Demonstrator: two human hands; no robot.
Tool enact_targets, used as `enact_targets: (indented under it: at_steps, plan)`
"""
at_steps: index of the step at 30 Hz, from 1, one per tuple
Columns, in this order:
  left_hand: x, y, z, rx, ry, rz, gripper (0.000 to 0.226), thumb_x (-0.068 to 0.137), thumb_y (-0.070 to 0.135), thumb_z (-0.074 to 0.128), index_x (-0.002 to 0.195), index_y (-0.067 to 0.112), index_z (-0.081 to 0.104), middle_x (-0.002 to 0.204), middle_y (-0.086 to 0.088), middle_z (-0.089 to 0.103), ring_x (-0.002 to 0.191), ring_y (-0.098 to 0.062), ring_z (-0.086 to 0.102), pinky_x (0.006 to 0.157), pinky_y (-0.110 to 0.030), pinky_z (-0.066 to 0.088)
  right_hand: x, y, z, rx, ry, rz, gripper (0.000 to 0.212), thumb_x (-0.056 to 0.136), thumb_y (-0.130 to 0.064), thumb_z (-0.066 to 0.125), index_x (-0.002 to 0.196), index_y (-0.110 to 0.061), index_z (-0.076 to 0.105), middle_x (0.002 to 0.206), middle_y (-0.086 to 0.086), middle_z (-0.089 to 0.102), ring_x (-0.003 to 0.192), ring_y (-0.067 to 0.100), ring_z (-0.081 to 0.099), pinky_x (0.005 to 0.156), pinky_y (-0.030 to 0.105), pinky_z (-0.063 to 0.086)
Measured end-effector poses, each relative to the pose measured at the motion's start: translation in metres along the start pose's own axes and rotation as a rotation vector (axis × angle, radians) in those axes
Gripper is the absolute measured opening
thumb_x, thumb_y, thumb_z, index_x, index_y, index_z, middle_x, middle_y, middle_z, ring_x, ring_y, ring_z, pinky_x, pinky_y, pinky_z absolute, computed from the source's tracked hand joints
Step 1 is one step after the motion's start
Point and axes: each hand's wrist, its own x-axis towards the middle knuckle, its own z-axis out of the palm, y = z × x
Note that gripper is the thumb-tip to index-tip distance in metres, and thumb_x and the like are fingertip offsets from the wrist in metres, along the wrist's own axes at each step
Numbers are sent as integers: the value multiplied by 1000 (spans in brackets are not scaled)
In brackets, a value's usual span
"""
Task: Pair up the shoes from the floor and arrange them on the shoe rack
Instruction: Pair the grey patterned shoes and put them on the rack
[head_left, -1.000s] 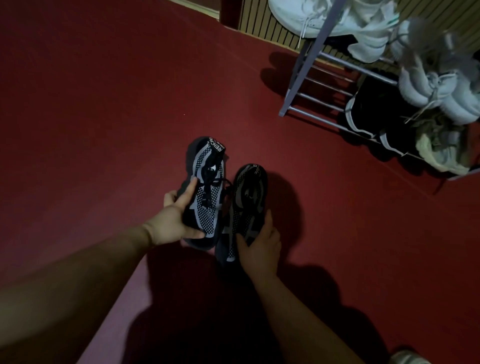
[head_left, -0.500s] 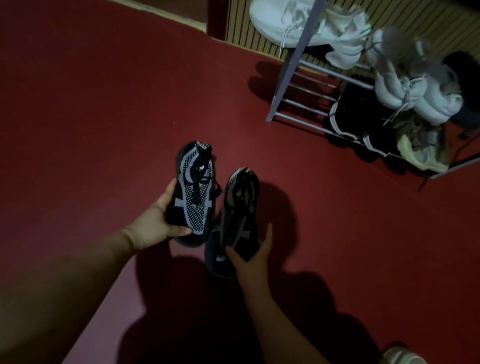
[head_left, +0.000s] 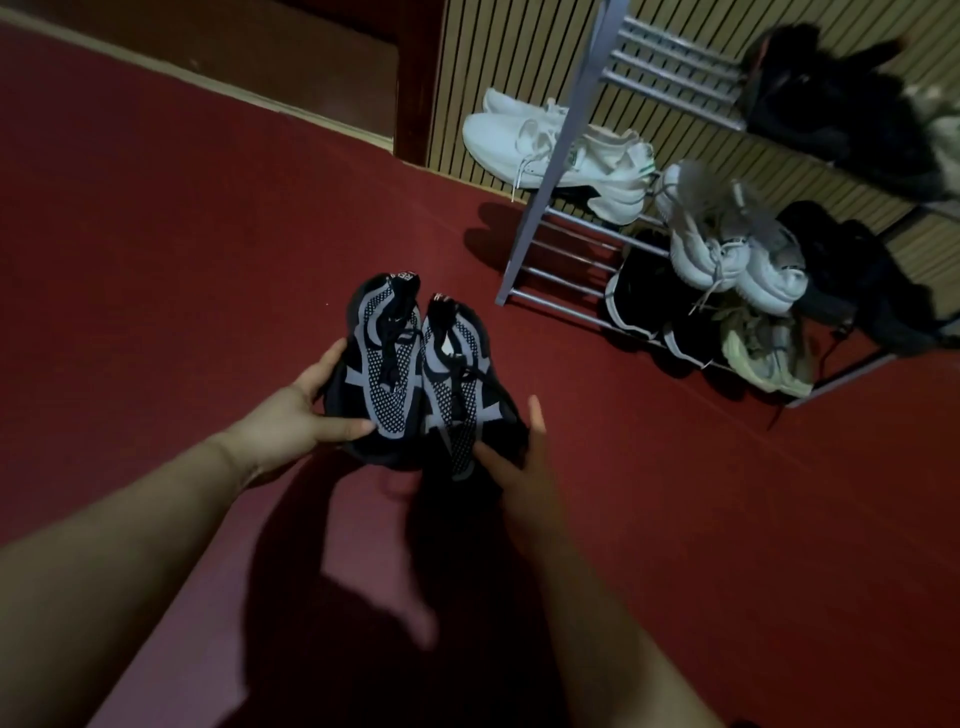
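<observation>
While the red carpet (head_left: 156, 234) is filling most of the view, a slatted wall (head_left: 498, 78) is running along its far edge, and the grey metal shoe rack (head_left: 558, 176) is standing against that wall at the upper right. On the rack, a white pair (head_left: 519, 145) is lying at the left end of a lower shelf. A whitish pair (head_left: 727, 244) is sitting just right of it, and dark shoes (head_left: 831, 114) are resting on the top shelf. Black shoes with white soles (head_left: 644, 291) are sitting on the bottom rails beside a yellowish shoe (head_left: 763, 353).

Apart from the rack, to its lower left, two black-and-grey mesh shoes are being held side by side over the carpet, sides touching, toes toward the person. The left hand (head_left: 291, 421) is gripping the left mesh shoe (head_left: 384, 364), thumb lying across its toe and fingers wrapping its outer side. The right hand (head_left: 519, 467) is holding the right mesh shoe (head_left: 457, 384), thumb pressing on its toe and one finger lying straight along the outer edge.
</observation>
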Motion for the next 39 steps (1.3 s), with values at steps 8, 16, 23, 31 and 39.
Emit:
enact_targets:
  at_steps: [8, 16, 23, 31, 39]
  plan:
    - [0, 59, 12, -59, 52, 209, 101, 71, 1, 75, 147, 38, 20, 148, 8, 34, 93, 8, 55, 68, -9, 52, 10, -57, -2, 194, 22, -163, 57, 75, -10, 73, 121, -33, 48, 119, 7, 63, 106, 20, 65, 89, 35, 54]
    - [-1, 129, 47, -43, 50, 400, 93, 77, -11, 64, 146, 36, 24, 129, 16, 42, 82, 18, 55, 64, -4, 49, 14, -122, -21, 386, -11, -322, 63, 65, -28, 83, 119, -35, 52, 123, 5, 64, 112, 20, 62, 94, 37, 51]
    - [-2, 124, 78, -46, -57, 303, 95, 72, -11, 68, 145, 35, 27, 108, 23, 53, 79, 15, 62, 60, -11, 51, 22, -120, -51, 498, 38, -237, 104, 39, -46, 93, 130, -25, 49, 122, 8, 65, 113, 24, 62, 99, 42, 48]
    - [-8, 93, 110, -81, -113, 160, 134, 12, 34, 95, 133, 42, 39, 110, 24, 55, 83, 9, 65, 59, -16, 54, 24, -75, -114, 538, 73, -118, 39, 92, -11, 50, 131, -10, 49, 120, 12, 64, 102, 16, 67, 81, 31, 56]
    - [-12, 124, 144, -42, -39, 249, 115, 24, 35, 96, 127, 49, 46, 124, 25, 59, 110, 5, 57, 76, -15, 53, 32, -152, -180, 675, -17, -220, 47, 85, -22, 49, 131, -13, 51, 123, 12, 64, 110, 28, 63, 82, 39, 56]
